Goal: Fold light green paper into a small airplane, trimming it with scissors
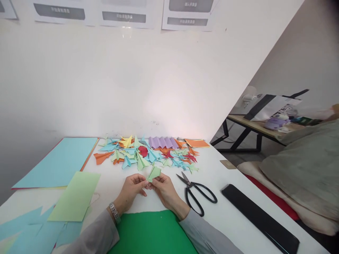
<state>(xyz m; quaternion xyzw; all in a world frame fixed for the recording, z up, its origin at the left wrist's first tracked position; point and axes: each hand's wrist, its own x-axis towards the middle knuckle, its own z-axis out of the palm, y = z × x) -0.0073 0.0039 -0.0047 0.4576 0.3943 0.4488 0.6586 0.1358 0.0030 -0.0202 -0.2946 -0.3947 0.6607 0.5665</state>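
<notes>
Between my two hands is a small folded piece of light green paper [154, 173], held up just above the white table. My left hand [132, 188] pinches its lower left edge with thumb and fingers. On the other side my right hand [165, 188] grips it with thumb and fingertips, some of them hidden behind the paper. Below my wrists lies a green sheet [153, 233]. Just beyond my hands spreads a heap of folded paper shapes, among them a light green paper plane [142, 161] and an orange one [102, 157].
Scissors [189, 184] with black handles lie partly open right of my hand. A long black object [259, 218] lies farther right. Stacked blue sheets [60, 158] and a light green sheet [76, 197] are at left. Another person's clothed leg [299, 173] is at the right edge.
</notes>
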